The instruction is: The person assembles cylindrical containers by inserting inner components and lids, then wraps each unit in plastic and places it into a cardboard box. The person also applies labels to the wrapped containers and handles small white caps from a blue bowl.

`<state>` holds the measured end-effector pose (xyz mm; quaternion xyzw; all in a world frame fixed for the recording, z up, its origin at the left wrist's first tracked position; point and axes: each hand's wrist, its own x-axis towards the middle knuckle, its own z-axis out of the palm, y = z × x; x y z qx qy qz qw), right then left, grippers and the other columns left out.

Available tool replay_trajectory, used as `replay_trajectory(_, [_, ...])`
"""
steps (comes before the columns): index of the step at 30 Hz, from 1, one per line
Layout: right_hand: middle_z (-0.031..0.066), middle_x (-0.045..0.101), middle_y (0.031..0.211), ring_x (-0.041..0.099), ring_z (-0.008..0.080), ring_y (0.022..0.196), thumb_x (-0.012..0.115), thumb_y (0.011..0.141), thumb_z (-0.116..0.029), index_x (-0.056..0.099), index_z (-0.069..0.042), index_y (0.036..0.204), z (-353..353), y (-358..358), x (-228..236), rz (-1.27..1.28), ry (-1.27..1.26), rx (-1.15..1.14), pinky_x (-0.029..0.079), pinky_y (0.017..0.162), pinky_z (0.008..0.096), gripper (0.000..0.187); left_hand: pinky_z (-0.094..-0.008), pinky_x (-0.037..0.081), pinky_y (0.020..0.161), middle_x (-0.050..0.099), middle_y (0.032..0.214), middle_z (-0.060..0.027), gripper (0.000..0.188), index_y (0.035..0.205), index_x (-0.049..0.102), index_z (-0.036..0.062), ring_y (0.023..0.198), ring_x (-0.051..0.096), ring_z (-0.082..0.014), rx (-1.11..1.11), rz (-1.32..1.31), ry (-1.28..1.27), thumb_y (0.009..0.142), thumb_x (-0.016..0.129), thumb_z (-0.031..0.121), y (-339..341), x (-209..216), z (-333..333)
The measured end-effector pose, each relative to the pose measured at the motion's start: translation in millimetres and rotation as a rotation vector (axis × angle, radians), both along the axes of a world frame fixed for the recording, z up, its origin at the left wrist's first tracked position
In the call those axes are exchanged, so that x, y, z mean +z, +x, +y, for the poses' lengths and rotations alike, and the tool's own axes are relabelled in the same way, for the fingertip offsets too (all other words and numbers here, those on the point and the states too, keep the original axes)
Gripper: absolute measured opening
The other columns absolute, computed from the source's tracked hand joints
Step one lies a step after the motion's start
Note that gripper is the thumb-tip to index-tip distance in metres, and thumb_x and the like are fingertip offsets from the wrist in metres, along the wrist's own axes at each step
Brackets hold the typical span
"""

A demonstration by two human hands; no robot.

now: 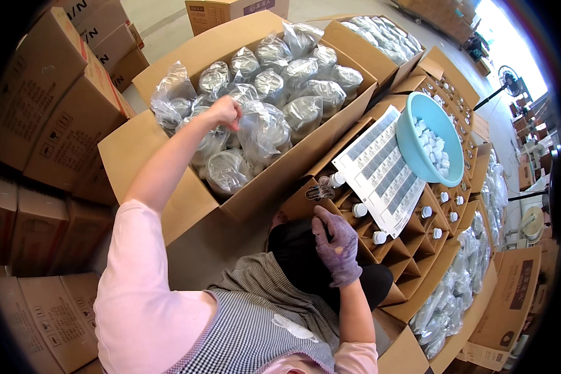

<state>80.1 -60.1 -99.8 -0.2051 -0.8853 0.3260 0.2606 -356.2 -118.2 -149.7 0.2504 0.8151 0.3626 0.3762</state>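
Pink short-sleeved top (131, 305), checked apron (246, 330), black trousers (296, 252), purple-gloved right hand (338, 248)

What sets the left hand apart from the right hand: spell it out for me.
The left hand is bare; the right hand wears a purple glove.
The left hand is over the large carton of plastic-wrapped items; the right hand is beside the divided carton.
The left hand is closed against a clear plastic bag; the right hand is loosely curled, nothing visible in it.
Both arms wear pink sleeves.

Stacked cartons (59, 134), plastic-bagged goods (265, 134), capped bottles (359, 210) in a divided box (410, 269) and a standing fan (508, 77) suggest a packing workshop
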Motion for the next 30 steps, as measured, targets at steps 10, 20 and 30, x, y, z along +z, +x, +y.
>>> replay_trajectory(10, [0.0117,0.071,0.090,0.068,0.0282,0.081,0.069,0.085,-0.015,0.068,-0.004,0.107,4,-7,0,-0.077,0.106,0.014,0.053,0.074,0.0379,0.025,-0.0456,0.055,0.069,0.071,0.090,-0.0161,0.019,0.100,0.071,0.0022,0.078,0.068,-0.0314,0.227,-0.388,-0.273,0.083,0.066,0.010,-39,-213,44])
replay_trajectory(20, [0.0138,0.070,0.088,0.066,0.0297,0.079,0.069,0.086,-0.017,0.068,-0.002,0.106,9,4,0,-0.070,0.059,-0.044,0.053,0.072,0.0378,0.025,-0.0356,0.054,0.079,0.070,0.102,-0.0102,0.030,0.106,0.068,-0.0036,0.087,0.067,-0.0220,0.593,-0.077,0.610,0.081,0.078,0.010,15,-81,-8])
replay_trajectory(30, [0.0108,0.066,0.113,0.063,0.0163,0.103,0.058,0.097,-0.027,0.049,0.000,0.136,43,0,18,0.042,-0.878,-0.039,0.050,0.090,0.0292,0.048,-0.0323,0.053,0.082,0.067,0.104,-0.0066,0.027,0.114,0.064,-0.0018,0.093,0.064,-0.0164,0.432,-0.042,1.285,0.089,0.070,0.008,113,121,-138])
